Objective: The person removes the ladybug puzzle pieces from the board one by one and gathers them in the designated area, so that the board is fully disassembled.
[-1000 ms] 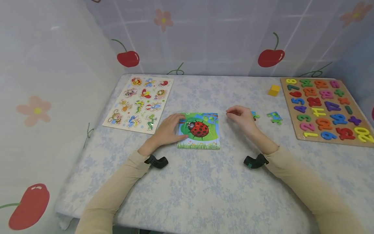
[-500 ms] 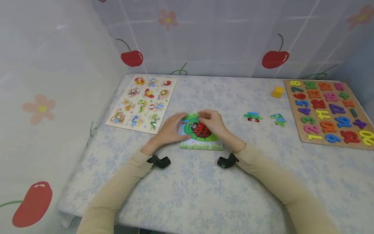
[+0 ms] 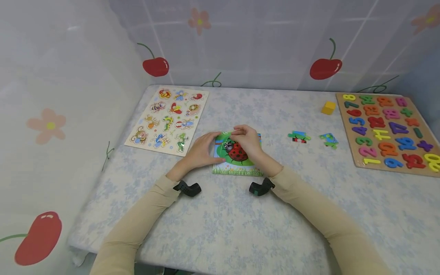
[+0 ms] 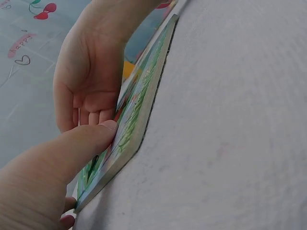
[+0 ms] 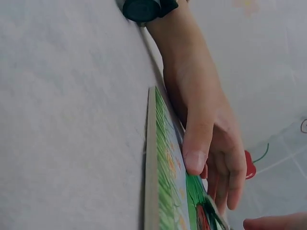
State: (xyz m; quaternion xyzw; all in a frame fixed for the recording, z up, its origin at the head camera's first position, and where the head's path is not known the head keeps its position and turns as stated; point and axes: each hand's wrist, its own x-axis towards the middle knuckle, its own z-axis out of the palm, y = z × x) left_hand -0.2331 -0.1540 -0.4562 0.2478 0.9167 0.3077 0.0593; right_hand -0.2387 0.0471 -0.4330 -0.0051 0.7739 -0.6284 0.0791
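Observation:
A square ladybug jigsaw puzzle (image 3: 237, 170) lies flat in the middle of the table. My left hand (image 3: 198, 152) rests at its left side in the head view, thumb pressing on the picture and the other fingers reaching along the far-left edge. Over the upper part of the puzzle is my right hand (image 3: 248, 142), its fingers bent down and pinching a puzzle piece (image 5: 217, 213) that stands tilted above the board in the right wrist view. The right fingertips partly hide the ladybug's back.
Two loose jigsaw pieces, one (image 3: 299, 136) nearer and one (image 3: 329, 140) farther out, lie to the right. Beyond them are a yellow block (image 3: 328, 107) and a wooden number board (image 3: 387, 130). A white insect peg board (image 3: 167, 120) lies at the left.
My right hand has moved left from beside the loose pieces onto the puzzle, then slightly farther left and away from me. My left hand has stayed at the puzzle's left side.

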